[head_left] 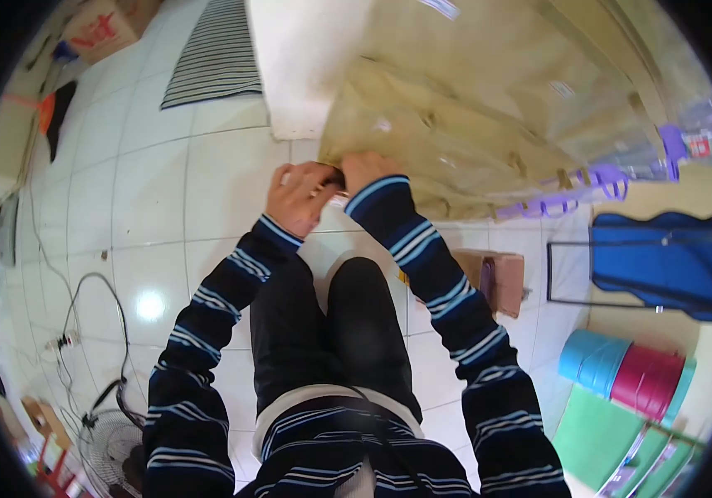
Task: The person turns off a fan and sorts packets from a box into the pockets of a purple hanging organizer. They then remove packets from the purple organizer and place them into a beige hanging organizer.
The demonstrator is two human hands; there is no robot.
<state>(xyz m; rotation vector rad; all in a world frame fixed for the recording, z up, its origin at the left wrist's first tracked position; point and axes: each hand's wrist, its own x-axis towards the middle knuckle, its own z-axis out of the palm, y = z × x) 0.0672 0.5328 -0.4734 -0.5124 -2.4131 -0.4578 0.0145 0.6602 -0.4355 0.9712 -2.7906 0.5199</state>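
Note:
A large tan, see-through plastic cover (455, 116) hangs in front of me, wrinkled, with several small ties or tabs along it. At its near left corner my two hands meet. My right hand (370, 168) is closed on the edge of the cover, its fingertips mostly hidden. Close beside it, my left hand (296, 199) has bent fingers pinched together toward the same corner. Something small and dark (337, 178) shows between the hands; I cannot make out what it is.
Purple plastic racks (563, 192) run along the cover's lower edge. A brown cardboard box (507, 282) sits on the white tiled floor (153, 207) to the right. A striped mat (213, 58) lies ahead left. Cables (124, 349) and a fan (115, 452) are at lower left.

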